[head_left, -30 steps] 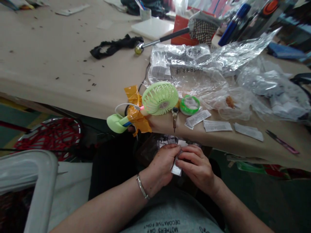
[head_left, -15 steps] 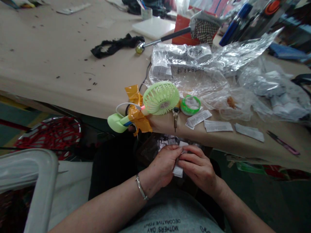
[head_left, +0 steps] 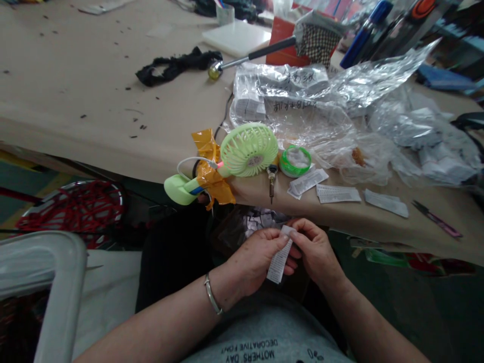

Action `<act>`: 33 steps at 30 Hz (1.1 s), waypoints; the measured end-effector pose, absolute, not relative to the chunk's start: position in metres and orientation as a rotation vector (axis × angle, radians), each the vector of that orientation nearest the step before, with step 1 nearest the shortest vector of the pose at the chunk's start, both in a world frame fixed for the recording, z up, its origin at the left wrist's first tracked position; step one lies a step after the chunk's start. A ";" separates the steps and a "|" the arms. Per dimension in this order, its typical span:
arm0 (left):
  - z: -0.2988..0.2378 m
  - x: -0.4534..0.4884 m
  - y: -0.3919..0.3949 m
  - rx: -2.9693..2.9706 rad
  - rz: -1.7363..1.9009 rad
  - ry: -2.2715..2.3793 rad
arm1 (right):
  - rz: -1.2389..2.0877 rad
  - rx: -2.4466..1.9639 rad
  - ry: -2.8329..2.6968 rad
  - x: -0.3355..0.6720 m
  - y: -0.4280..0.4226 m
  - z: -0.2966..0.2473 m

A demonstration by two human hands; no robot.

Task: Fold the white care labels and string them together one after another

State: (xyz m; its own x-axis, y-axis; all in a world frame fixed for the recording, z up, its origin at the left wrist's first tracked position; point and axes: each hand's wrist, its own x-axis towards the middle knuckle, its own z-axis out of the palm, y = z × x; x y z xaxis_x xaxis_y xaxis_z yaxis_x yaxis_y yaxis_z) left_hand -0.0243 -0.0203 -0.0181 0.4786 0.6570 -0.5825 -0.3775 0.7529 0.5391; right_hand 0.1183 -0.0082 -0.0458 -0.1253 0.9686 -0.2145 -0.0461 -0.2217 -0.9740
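Observation:
Between my two hands, in front of my lap, is a narrow white printed label (head_left: 279, 261), tilted with its lower end hanging down. My left hand (head_left: 254, 259) pinches it near the top with the thumb on its face. My right hand (head_left: 315, 249) grips its upper right corner between thumb and fingers. Whether it is one label or a thin stack, I cannot tell. Just beyond my hands, below the table edge, lie many small white labels (head_left: 260, 219) in a clear bag. Similar printed labels (head_left: 338, 194) lie in small piles along the table edge.
A green fan (head_left: 249, 150) is taped to the table edge, beside a soldering-iron-like tool (head_left: 271, 184) pointing towards me. A green-rimmed round container (head_left: 295, 161), crumpled plastic bags (head_left: 302, 111) and pink-handled snips (head_left: 436, 219) lie rightward. A white chair (head_left: 71, 272) stands at left.
My hands have opened out a little, and the printed face of the label now shows along its length. My right thumb has moved to its top corner. The view has shifted slightly.

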 end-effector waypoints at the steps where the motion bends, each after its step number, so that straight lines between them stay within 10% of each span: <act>1: -0.019 -0.026 -0.021 0.352 0.633 0.840 | 1.492 -1.263 -1.135 0.117 -0.009 -0.046; 20: -0.024 -0.035 -0.028 0.387 0.481 0.681 | 2.302 -0.777 -0.935 0.123 -0.001 -0.050; 28: -0.027 -0.032 -0.026 0.428 0.493 0.775 | 2.186 -0.941 -0.941 0.119 -0.006 -0.052; 33: -0.027 -0.037 -0.025 0.401 0.565 0.818 | 1.546 -1.235 -1.505 0.125 -0.010 -0.045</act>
State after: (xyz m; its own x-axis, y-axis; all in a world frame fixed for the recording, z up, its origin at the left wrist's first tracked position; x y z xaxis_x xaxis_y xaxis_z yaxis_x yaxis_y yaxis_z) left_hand -0.0366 -0.0248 -0.0267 0.5516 0.6120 -0.5667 -0.3141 0.7818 0.5386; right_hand 0.1251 -0.0096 -0.0450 -0.3501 0.9183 -0.1848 0.1605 -0.1356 -0.9777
